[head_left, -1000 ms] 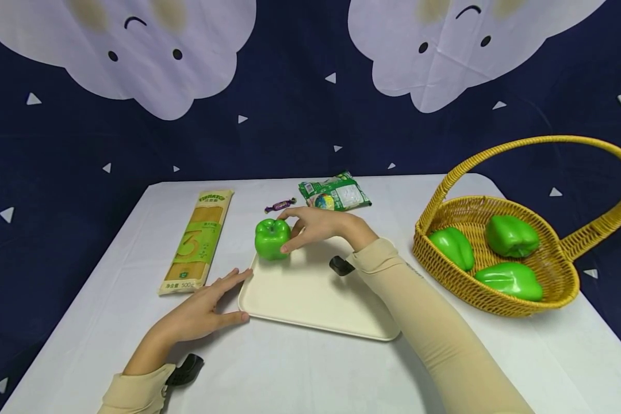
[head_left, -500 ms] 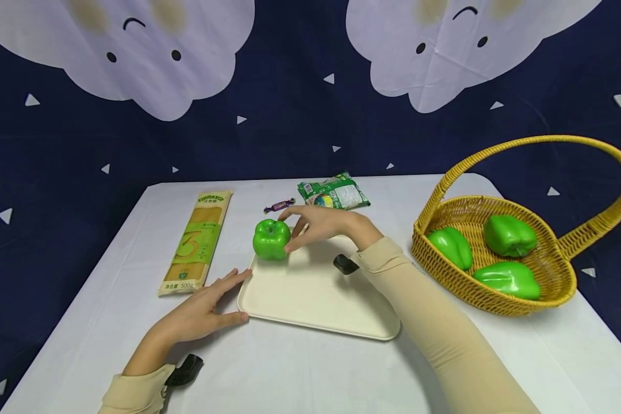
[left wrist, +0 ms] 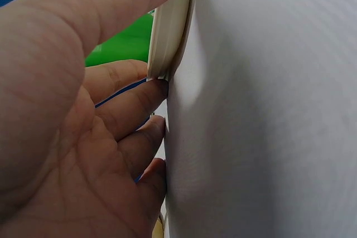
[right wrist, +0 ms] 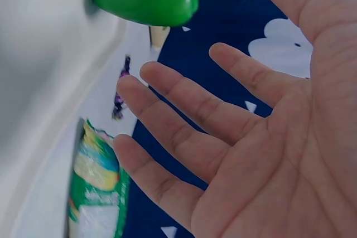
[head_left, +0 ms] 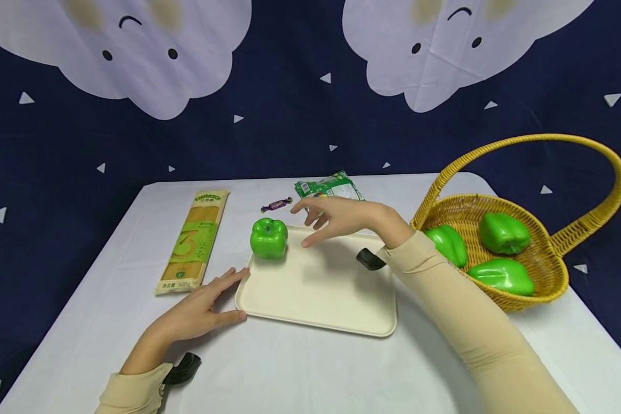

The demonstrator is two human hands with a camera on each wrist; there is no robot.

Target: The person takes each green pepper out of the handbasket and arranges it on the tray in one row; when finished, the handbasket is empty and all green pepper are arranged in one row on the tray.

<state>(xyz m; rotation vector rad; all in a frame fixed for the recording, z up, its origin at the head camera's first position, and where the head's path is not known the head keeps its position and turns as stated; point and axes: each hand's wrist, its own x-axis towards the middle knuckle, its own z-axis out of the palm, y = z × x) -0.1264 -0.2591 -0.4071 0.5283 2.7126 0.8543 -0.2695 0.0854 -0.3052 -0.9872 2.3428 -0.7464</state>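
Head view first: just above the far half of the tray (head_left: 321, 299), with the fingers of the right hand (head_left: 344, 215) loosely bent, thumb well away from index, and nothing in hold. In the right wrist view, fingers (right wrist: 167, 124) nearly straight and spread, touching nothing. At the tray's left edge, the left hand (head_left: 199, 313), fingers long and apart, with index tip against the rim and thumb tip at the near-left corner; no curl round the rim, and no telling how hard the press.

Key relation, by judgement: to the left of the right thumb, across a small gap, the green pepper (head_left: 269, 238), upright on the tray's far-left corner. Stem end up, so an upright axis, though about as broad as tall. Nearer hand hard to tell: close on one side to the left index tip, on the other to the right thumb.

Farther out, beyond the tray's far edge, a purple wrapped candy (head_left: 276, 205) and, partly behind the right hand, a green packet (head_left: 336, 185). Left of the tray, lying lengthwise near to far, a noodle package (head_left: 192, 244). Right of the tray, partly hidden by the right sleeve (head_left: 476, 328), a wicker basket (head_left: 460, 210) with three more green peppers (head_left: 502, 276) inside. Beneath the tray, a white tablecloth (head_left: 290, 374).
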